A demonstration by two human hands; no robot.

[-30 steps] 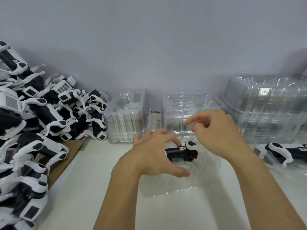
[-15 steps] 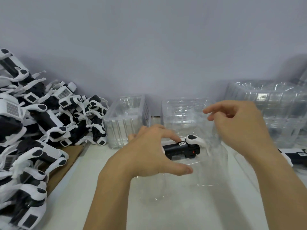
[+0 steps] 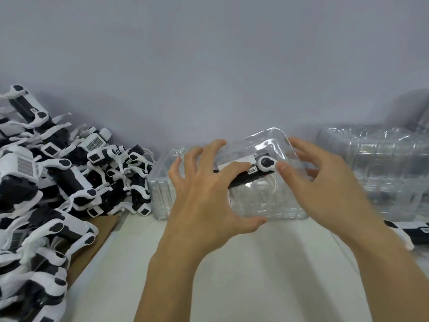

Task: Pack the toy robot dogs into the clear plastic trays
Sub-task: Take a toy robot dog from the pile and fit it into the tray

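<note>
Both hands, left (image 3: 204, 194) and right (image 3: 325, 182), clamp the clear plastic tray (image 3: 267, 145); the black-and-white toy robot dog (image 3: 253, 170) inside is half hidden behind left fingers.

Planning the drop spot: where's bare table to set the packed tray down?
Free: the white table in front, between the forearms. Crowded: dog pile on the left, empty tray stacks along the wall, another dog at the right edge.
</note>
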